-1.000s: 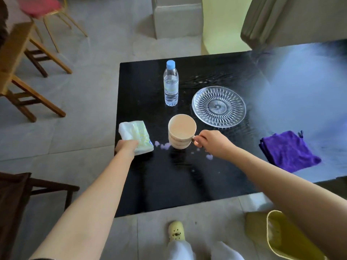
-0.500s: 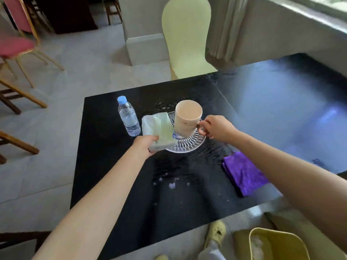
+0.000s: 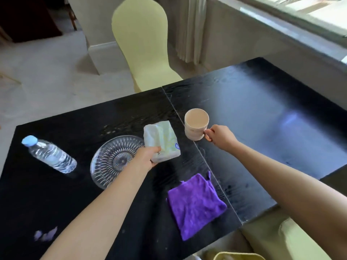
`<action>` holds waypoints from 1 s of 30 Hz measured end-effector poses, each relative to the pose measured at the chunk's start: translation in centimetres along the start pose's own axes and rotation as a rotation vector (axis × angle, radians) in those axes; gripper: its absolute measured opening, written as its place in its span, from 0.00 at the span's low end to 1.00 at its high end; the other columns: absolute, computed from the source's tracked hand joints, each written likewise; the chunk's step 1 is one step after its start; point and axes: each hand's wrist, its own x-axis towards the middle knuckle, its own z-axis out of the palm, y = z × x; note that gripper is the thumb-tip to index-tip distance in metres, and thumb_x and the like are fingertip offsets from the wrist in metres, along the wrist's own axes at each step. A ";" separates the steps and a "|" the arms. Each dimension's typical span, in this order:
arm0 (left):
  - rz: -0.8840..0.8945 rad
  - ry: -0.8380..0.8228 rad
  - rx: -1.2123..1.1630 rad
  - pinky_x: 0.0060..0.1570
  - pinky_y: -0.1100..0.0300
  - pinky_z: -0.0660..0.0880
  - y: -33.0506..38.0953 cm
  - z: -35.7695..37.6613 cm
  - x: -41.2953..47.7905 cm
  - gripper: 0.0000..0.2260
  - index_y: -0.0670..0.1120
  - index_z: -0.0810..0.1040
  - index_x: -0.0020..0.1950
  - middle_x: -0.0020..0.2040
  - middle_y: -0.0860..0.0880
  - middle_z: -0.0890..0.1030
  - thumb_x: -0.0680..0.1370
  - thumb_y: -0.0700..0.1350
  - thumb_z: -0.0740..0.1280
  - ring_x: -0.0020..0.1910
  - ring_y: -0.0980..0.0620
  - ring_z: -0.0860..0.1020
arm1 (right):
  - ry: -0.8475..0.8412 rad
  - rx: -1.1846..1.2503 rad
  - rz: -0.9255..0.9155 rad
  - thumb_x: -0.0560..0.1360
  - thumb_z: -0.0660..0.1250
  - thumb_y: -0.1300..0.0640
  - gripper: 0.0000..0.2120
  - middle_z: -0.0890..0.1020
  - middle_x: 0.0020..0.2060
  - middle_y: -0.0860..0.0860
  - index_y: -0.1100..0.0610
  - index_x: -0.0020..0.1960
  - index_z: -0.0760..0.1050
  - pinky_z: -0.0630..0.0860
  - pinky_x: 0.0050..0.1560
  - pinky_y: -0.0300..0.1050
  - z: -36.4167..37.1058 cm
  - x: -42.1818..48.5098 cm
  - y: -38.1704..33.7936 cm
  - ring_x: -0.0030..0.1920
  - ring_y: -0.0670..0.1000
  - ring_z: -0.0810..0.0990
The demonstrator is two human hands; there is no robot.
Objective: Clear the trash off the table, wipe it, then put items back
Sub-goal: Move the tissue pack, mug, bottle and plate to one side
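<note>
Head view: one black bench (image 3: pixel 262 113) carries everything. One glass plate (image 3: pixel 112 162), likely fragile and slick, is best taken by its rim. One purple cloth (image 3: pixel 195 201) lies soft and limp near the front edge. One water bottle (image 3: pixel 49 154) stands at the left. One tissue pack (image 3: pixel 162 142), light and squashy, is closed in the left hand (image 3: pixel 145 156)'s grip. One stiff mug (image 3: pixel 196 123) is pinched by its handle in the right hand (image 3: pixel 218 136). A few pale scraps (image 3: pixel 46 234) lie at front left.

A pale yellow chair (image 3: pixel 142 44) stands on the light floor (image 3: pixel 47 79) (curtain (image 3: pixel 189 29) and bright window (image 3: pixel 300 14) beyond).
</note>
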 end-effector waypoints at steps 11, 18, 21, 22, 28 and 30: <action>-0.065 -0.026 0.005 0.36 0.54 0.75 -2.3 7.0 3.4 0.16 0.37 0.73 0.60 0.44 0.44 0.80 0.73 0.30 0.66 0.40 0.47 0.78 | 0.007 0.049 0.094 0.80 0.55 0.49 0.16 0.74 0.40 0.56 0.59 0.40 0.69 0.69 0.43 0.46 1.9 7.4 6.8 0.42 0.57 0.74; -0.095 -0.031 0.030 0.32 0.57 0.75 -3.5 8.9 4.7 0.17 0.38 0.74 0.58 0.47 0.44 0.80 0.71 0.29 0.67 0.39 0.49 0.79 | 0.017 0.125 0.105 0.80 0.54 0.49 0.17 0.74 0.39 0.55 0.60 0.39 0.68 0.67 0.44 0.46 3.4 8.7 7.2 0.41 0.56 0.70; -0.099 -0.046 0.024 0.36 0.54 0.76 -4.0 9.2 4.8 0.16 0.38 0.74 0.58 0.52 0.41 0.79 0.71 0.29 0.67 0.41 0.46 0.79 | 0.009 0.157 0.120 0.79 0.55 0.48 0.17 0.75 0.38 0.55 0.60 0.39 0.70 0.69 0.42 0.46 3.4 8.9 7.2 0.40 0.57 0.72; -0.101 -0.052 0.029 0.40 0.52 0.77 -4.2 9.3 4.9 0.17 0.37 0.74 0.59 0.54 0.40 0.79 0.71 0.29 0.67 0.43 0.45 0.79 | 0.009 0.168 0.124 0.79 0.56 0.48 0.18 0.76 0.38 0.55 0.60 0.39 0.70 0.69 0.41 0.46 3.4 9.0 7.1 0.40 0.57 0.73; -0.116 -0.064 0.080 0.58 0.47 0.74 -6.1 11.4 5.7 0.19 0.35 0.72 0.63 0.58 0.38 0.78 0.72 0.30 0.67 0.53 0.41 0.77 | -0.010 0.216 0.137 0.79 0.57 0.48 0.17 0.77 0.37 0.55 0.60 0.40 0.72 0.70 0.40 0.46 3.1 9.8 6.9 0.39 0.55 0.74; -0.112 -0.042 0.114 0.59 0.46 0.75 -7.6 12.7 5.8 0.19 0.34 0.72 0.62 0.57 0.39 0.79 0.72 0.33 0.69 0.54 0.41 0.78 | -0.011 0.224 0.134 0.79 0.58 0.48 0.17 0.79 0.37 0.57 0.60 0.41 0.72 0.75 0.44 0.49 3.1 10.0 7.0 0.39 0.56 0.76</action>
